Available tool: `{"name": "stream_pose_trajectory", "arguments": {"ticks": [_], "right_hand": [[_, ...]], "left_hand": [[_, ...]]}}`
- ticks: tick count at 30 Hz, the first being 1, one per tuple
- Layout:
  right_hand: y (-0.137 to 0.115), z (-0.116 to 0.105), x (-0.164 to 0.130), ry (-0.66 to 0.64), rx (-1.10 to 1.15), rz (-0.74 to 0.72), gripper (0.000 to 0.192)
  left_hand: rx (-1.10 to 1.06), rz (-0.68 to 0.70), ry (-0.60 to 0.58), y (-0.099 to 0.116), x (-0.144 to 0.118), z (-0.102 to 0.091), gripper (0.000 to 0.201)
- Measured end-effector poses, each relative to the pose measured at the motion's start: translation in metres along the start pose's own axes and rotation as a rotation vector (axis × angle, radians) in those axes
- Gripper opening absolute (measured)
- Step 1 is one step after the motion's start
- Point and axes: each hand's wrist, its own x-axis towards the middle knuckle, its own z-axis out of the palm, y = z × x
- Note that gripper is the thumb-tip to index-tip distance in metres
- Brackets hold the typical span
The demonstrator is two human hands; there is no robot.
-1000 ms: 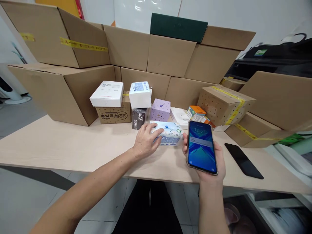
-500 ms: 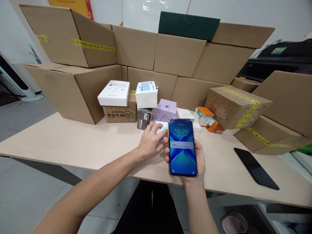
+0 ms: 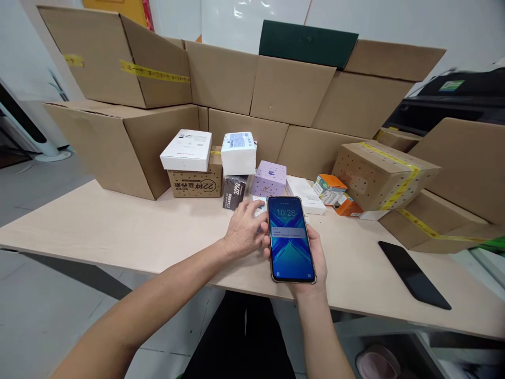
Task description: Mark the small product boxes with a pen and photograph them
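My right hand (image 3: 319, 258) is wrapped round a smartphone (image 3: 291, 247) in a clear case, held upright and tilted toward me above the table. Its lit screen has a blue pattern, the time 10:28 and a notification bar. Just left of the phone is my left hand (image 3: 245, 226), fingers bent loosely and apart, with nothing visible in it. Beyond its fingertips lies a small white and light-blue item (image 3: 259, 206), mostly hidden by the hand and phone; whether they touch I cannot tell.
Behind the hands stand a purple box (image 3: 269, 179), a dark box (image 3: 233, 193) under a white package (image 3: 239, 153), and a flat white box (image 3: 305, 193). Large cardboard boxes (image 3: 232, 142) wall the table's back. A black flat slab (image 3: 413, 273) lies right; orange boxes (image 3: 330, 188) sit beside a taped carton (image 3: 386, 171).
The phone in my right hand has shifted slightly left and tilted, uncovering more of the flat white box. My left hand has barely moved.
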Motion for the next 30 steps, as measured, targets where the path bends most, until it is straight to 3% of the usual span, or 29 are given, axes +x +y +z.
{"name": "stream_pose_trajectory", "arguments": {"ticks": [9,16,20,30], "right_hand": [[-0.004,-0.004,-0.002,0.145,-0.026,-0.036,0.055],[-0.006,-0.008,-0.008,0.191,0.120,-0.099,0.051],[-0.002,-0.003,-0.007,0.173,0.242,-0.104,0.054],[0.005,-0.006,-0.001,0.036,0.277,-0.041,0.057]], "left_hand": [[0.012,0.000,0.038,0.002,0.000,0.002,0.036],[0.030,0.013,0.061,0.004,0.001,0.002,0.032],[0.025,0.036,0.071,0.003,0.000,0.001,0.030],[0.029,0.036,0.065,-0.003,-0.002,0.006,0.036]]}}
